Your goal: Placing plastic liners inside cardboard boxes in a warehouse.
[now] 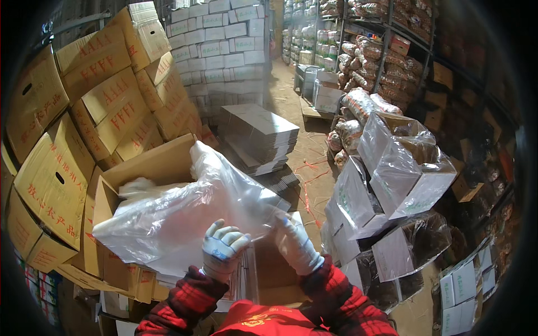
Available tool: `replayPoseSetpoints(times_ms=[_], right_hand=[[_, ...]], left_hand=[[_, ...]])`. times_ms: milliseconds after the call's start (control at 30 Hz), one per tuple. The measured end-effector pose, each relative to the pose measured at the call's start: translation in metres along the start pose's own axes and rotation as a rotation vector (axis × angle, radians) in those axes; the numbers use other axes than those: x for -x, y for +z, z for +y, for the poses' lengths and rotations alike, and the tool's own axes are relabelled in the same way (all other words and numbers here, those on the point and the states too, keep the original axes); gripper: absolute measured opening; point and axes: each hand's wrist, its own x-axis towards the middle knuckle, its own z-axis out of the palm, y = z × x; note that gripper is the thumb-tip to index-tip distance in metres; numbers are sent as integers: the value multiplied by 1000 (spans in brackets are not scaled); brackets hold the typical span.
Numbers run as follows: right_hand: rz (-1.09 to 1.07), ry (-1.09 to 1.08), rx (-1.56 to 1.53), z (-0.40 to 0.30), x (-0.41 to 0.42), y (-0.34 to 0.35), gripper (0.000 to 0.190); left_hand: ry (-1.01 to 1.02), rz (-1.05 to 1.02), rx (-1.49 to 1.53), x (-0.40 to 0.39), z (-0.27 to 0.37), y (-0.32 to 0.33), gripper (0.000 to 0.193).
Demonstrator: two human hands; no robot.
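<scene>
A large clear plastic bag [168, 218] spreads from an open brown carton [147, 161] at my left towards the middle. My right hand [296, 245], in a white glove with blue fingertips, pinches the bag's right end. My left hand [225, 248], gloved the same way, is raised with curled fingers at the bag's lower edge; whether it grips the film is hard to tell. Below and between both hands, an open carton [277, 271] shows its brown inside. White cardboard [172, 262] lies under the bag at the left.
Brown cartons [113, 105] are stacked at the left. Flattened white cartons [260, 126] lie in a pile ahead. At the right stand open white cartons lined with plastic [403, 168]. Red strapping [307, 193] litters the floor. Filled sacks [365, 63] fill racks farther back.
</scene>
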Motion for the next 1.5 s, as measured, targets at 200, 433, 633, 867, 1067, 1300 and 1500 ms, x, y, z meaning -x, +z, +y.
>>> replayPoseSetpoints(times_ms=[200, 433, 633, 867, 1067, 1300, 1500], right_hand=[[284, 42, 54, 14, -11, -14, 15], [-24, -52, -25, 1, -20, 13, 30], [8, -59, 19, -5, -35, 23, 39], [221, 16, 246, -30, -28, 38, 40], [86, -12, -65, -16, -30, 36, 21], [-39, -23, -19, -15, -34, 23, 23], [-55, -43, 2, -26, -33, 34, 29]], left_hand=[[-60, -98, 152, -4, -5, -1, 23], [-420, -63, 747, -65, 5, -9, 31], [-725, -124, 1410, -61, -20, 8, 15], [-315, -55, 750, -70, -6, -2, 15], [-723, -40, 1204, -68, -2, -11, 11], [-678, -17, 1347, -66, -8, -9, 15], [-849, 79, 1578, -63, -9, -3, 17]])
